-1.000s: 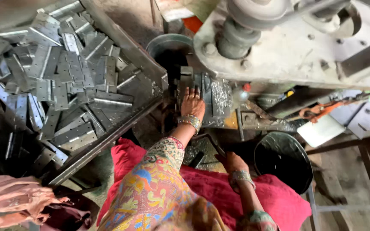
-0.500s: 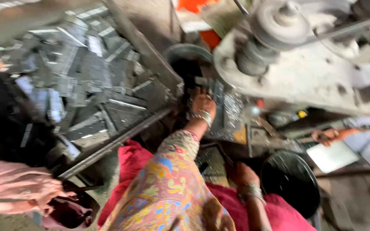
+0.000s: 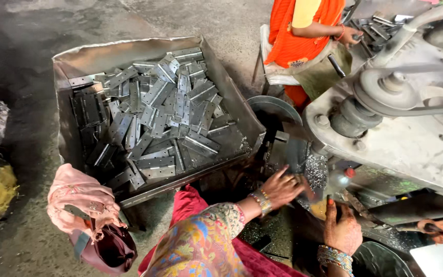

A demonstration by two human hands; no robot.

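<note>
Two bare hands work at the lower middle of the frame, right under the grey machine (image 3: 411,133) that fills the right side. The left hand (image 3: 282,187), bangles at its wrist, reaches forward with its fingers loosely spread and curled down onto something at the machine's dark bed; it may be a small metal piece, but shadow hides it, so I cannot tell whether anything is actually pinched. The right hand (image 3: 342,232) sits lower and nearer the bottom edge, palm down, fingers together and pointing up toward a small red knob (image 3: 350,173) — resting beside the work spot rather than gripping.

Just left of the hands, filling the upper left and centre, stands a big sheet-metal bin (image 3: 232,97) heaped with flat grey hinge plates (image 3: 155,118), lying every which way. It stands just beside the left hand, which suggests it is kept close so parts are easy to pick up.

At lower left lies a pink cloth bag (image 3: 85,215) on the concrete floor. At the top, another person in orange (image 3: 303,31) sits by the same machine, one hand at a pile of metal parts there.
</note>
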